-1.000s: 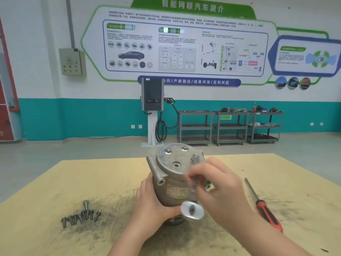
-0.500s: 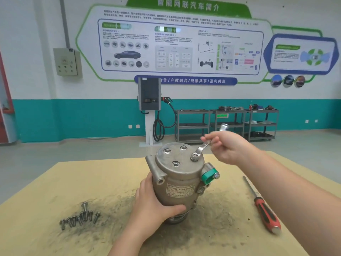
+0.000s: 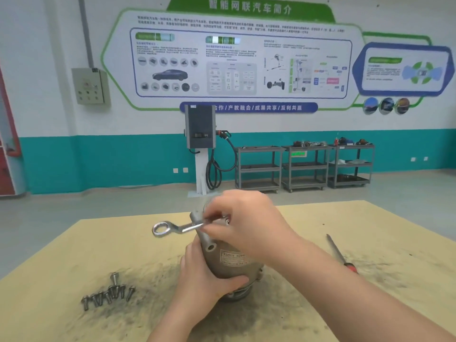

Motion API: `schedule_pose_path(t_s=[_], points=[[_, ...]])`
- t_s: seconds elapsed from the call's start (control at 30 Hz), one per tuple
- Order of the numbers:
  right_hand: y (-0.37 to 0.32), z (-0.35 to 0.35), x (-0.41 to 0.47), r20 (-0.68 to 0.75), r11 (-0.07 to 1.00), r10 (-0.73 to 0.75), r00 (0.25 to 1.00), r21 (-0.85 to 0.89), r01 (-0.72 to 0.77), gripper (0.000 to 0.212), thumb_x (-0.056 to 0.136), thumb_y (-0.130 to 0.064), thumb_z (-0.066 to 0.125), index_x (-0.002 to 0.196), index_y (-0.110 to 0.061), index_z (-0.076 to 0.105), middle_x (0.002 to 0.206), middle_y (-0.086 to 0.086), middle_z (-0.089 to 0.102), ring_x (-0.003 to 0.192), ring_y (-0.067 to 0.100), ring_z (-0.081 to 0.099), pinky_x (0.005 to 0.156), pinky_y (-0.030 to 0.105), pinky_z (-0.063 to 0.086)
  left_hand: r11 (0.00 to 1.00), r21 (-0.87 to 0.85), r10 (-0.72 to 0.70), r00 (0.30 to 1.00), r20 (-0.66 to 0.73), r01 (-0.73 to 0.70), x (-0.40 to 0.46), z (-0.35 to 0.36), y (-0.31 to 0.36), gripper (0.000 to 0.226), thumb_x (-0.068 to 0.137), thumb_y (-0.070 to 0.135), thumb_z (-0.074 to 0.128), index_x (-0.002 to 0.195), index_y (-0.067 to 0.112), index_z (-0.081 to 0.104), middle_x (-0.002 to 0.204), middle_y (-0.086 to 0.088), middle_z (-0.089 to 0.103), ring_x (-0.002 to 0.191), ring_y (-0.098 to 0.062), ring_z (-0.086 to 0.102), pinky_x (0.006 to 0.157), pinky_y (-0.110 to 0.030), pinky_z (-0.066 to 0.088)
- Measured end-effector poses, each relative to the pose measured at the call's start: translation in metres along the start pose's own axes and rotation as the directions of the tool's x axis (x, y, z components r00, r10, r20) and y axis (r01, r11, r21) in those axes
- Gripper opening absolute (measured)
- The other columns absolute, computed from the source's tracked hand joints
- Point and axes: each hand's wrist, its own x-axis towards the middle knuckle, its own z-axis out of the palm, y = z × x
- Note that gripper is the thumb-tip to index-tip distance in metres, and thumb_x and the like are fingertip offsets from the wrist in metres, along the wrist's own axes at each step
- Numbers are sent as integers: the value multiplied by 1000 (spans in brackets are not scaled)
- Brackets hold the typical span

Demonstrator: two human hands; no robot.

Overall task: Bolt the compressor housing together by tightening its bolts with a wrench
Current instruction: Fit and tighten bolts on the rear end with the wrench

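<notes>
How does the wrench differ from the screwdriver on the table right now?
The wrench is held in the right hand over the compressor, raised off the table; the screwdriver lies loose on the table, right of the compressor. The wrench is bare silver metal with a ring end; the screwdriver has a thin shaft and a red grip. Both are slender hand tools.

A yellowish, soot-smudged table (image 3: 74, 243) was seen bearing an upright compressor housing (image 3: 229, 262), loose bolts (image 3: 108, 293) and a red-handled screwdriver (image 3: 339, 254).
</notes>
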Motion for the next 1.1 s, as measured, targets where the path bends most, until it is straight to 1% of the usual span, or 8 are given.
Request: schedule_pose_path(t_s=[0.2, 0.3, 0.4, 0.47, 0.57, 0.7, 0.77, 1.1], points=[[42, 3, 96, 177, 837, 546, 819, -87, -540, 10, 86, -13, 58, 78, -8, 62, 70, 4, 60, 62, 19, 57, 54, 25, 50, 1000, -3, -23, 999, 27, 24, 1, -3, -1, 98, 32, 68, 85, 116, 59, 35, 109, 36, 41, 114, 4, 45, 85, -18, 41], [81, -18, 78, 432, 318, 725, 537, 481, -817, 4, 91, 0, 55, 93, 0, 58, 66, 6, 58, 41, 7, 43, 32, 15, 32, 999, -18, -33, 999, 41, 34, 1, -6, 0, 95, 33, 67, 85, 113, 59, 35, 111, 35, 41, 114, 5, 44, 86, -17, 40], [98, -30, 30, 565, -294, 663, 491, 800, -523, 23, 93, 1, 55, 116, -2, 58, 64, 7, 60, 36, 3, 43, 32, 12, 35, 997, -61, -46, 998, 49, 49, 2, -7, -2, 101, 34, 61, 89, 123, 51, 41, 117, 26, 48, 119, -1, 48, 100, -34, 47], [94, -33, -3, 496, -421, 656, 569, 866, -269, 22, 91, -4, 57, 113, -5, 58, 62, 5, 64, 39, 3, 49, 36, 11, 39, 996, -68, -54, 997, 50, 57, 3, -7, -2, 103, 35, 60, 90, 125, 47, 43, 118, 24, 49, 119, -3, 50, 102, -38, 48], [72, -26, -53, 223, -224, 699, 679, 971, -89, 13, 82, -8, 63, 94, -12, 60, 70, 5, 67, 50, 9, 56, 45, 15, 47, 996, -61, -65, 997, 34, 67, 1, -5, -3, 104, 33, 60, 89, 125, 45, 43, 116, 24, 49, 119, -5, 50, 101, -37, 47], [30, -4, -92, -330, 691, 365, 870, 723, -15, 29, 70, -7, 78, 87, -29, 67, 92, -3, 71, 75, 8, 66, 69, 19, 52, 995, -86, -43, 998, 48, 47, 1, -3, -3, 103, 34, 57, 91, 126, 42, 47, 118, 19, 55, 118, -7, 53, 98, -37, 49], [18, 4, -79, -313, 896, 59, 948, 435, 88, 30, 71, -6, 73, 90, -28, 68, 94, -13, 67, 81, -1, 63, 73, 15, 49, 995, -92, -24, 997, 79, 32, 3, -3, -3, 98, 39, 54, 93, 126, 39, 51, 119, 14, 60, 116, -10, 58, 94, -37, 52], [18, 5, 92, 344, 865, 420, 840, 129, -485, 11, 87, -3, 61, 77, -5, 59, 80, 9, 63, 70, 22, 63, 70, 28, 58, 997, -80, -4, 998, 56, 9, 1, -9, -2, 96, 37, 53, 94, 109, 73, 34, 122, 13, 57, 118, -8, 56, 99, -41, 51]])
